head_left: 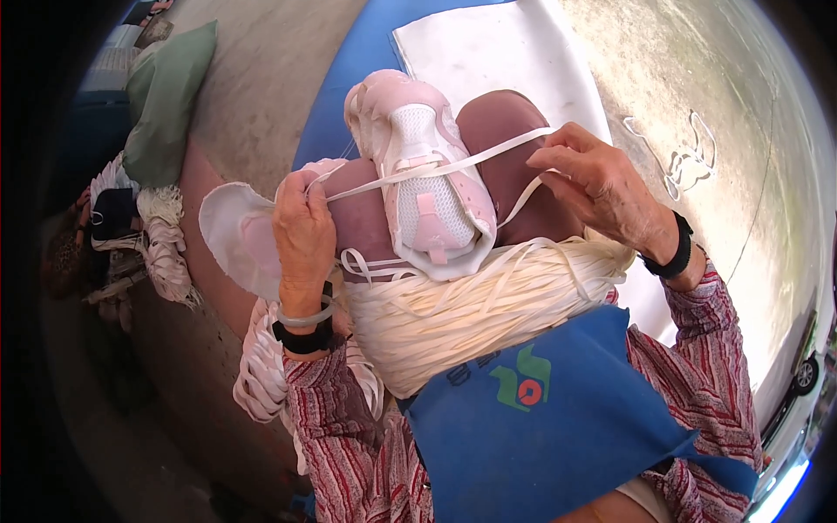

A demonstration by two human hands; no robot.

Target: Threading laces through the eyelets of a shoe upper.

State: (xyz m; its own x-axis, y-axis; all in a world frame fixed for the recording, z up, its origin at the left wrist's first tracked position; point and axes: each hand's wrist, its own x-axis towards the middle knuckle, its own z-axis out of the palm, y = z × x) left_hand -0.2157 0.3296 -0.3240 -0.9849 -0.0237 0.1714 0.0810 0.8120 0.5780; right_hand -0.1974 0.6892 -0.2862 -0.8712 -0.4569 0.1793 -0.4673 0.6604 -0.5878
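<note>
A pink and white sneaker upper [411, 127] lies across my lap, its padded tongue [428, 225] toward me. One white shoelace [472, 160] stretches over it from hand to hand. My left hand [303, 228] is closed, pinching the lace's left part beside the upper. On the other side, my right hand [603, 181] grips it between thumb and fingers, and a stretch of lace slopes from there back to the upper. Beside my left wrist sits another white and pink shoe piece [241, 240], partly hidden. A thick bundle of cream laces [488, 292] rests just below the upper.
A blue cloth [540, 401] covers my lap nearest me. Beyond the upper lies a white sheet [497, 57]. More lace bundles [167, 248] and a green cushion [170, 105] are at left. A loose white cord [676, 161] lies on the ground at right, with a vehicle farther off.
</note>
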